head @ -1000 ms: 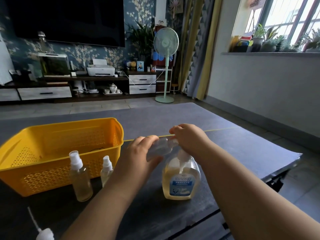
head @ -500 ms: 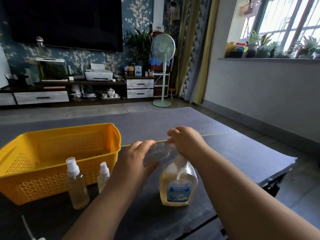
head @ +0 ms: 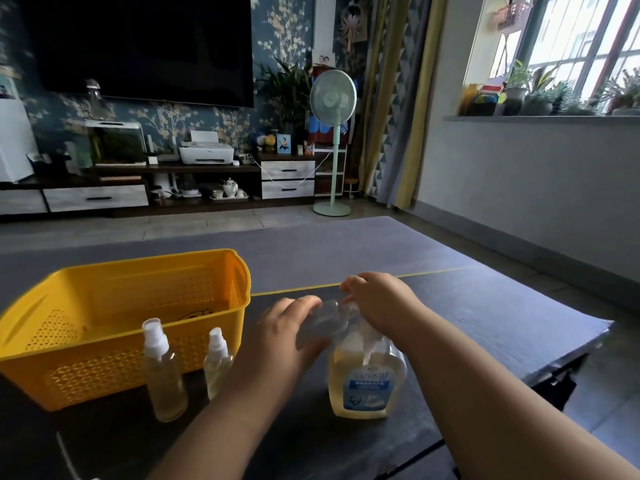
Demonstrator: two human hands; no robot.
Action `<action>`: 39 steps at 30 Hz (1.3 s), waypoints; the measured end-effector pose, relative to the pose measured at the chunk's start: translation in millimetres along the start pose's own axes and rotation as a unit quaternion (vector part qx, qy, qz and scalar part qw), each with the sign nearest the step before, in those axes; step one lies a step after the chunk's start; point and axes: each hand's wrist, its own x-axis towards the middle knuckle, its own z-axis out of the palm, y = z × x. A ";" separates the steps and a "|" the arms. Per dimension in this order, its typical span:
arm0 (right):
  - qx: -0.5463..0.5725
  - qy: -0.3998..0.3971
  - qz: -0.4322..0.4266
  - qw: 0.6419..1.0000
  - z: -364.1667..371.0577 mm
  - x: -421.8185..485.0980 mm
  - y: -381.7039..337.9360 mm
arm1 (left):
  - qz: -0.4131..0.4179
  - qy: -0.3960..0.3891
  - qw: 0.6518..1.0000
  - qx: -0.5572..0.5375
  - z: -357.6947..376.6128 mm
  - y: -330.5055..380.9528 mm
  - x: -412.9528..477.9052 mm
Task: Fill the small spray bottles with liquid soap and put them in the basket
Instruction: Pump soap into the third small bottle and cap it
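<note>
View: head
L hand [head: 287, 327]: fingers wrapped round clear btl [head: 320, 322], held tilted, up against pump.
R hand [head: 377, 299]: fingers curled over pump [head: 366, 337] of soap btl [head: 367, 382], near centre of table [head: 485, 317].
Tall sprayer [head: 164, 372], short sprayer [head: 216, 362]: upright, capped, yellowish liquid inside, just near side of basket.
Basket [head: 138, 263]: yellow, left; contents unclear.
</note>
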 end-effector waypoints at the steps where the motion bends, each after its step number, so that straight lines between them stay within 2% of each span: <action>1: 0.010 0.004 0.002 1.000 -0.3 -1.3 -1.2 | 0.000 0.001 1.000 -0.012 3.0 -2.3 2.7; 6: 0.073 0.037 0.038 0.996 -0.1 -3.7 -5.6 | -0.002 -0.018 0.999 -0.043 2.3 -3.7 6.7; 11: 0.104 0.073 0.036 0.991 -7.9 3.8 -10.2 | 0.019 0.002 0.998 -0.059 5.4 -7.3 11.0; 16: 0.084 0.069 0.000 0.994 -6.2 -2.6 -8.3 | 0.028 0.001 0.998 -0.056 5.1 -9.2 11.4; 22: 0.037 0.028 -0.002 0.999 1.5 -3.2 -2.7 | 0.030 -0.008 0.998 -0.047 8.8 -10.3 7.9; 28: 0.064 0.028 0.045 0.997 5.2 7.2 0.4 | 0.030 0.002 0.998 -0.047 6.0 -8.1 5.5; 34: 0.113 0.061 0.036 0.991 -4.0 8.6 -7.0 | 0.024 0.003 0.998 -0.057 4.0 -7.7 12.0; 39: 0.105 0.064 0.030 0.992 -4.3 10.4 -6.9 | 0.009 -0.006 0.999 -0.050 3.2 -3.9 11.2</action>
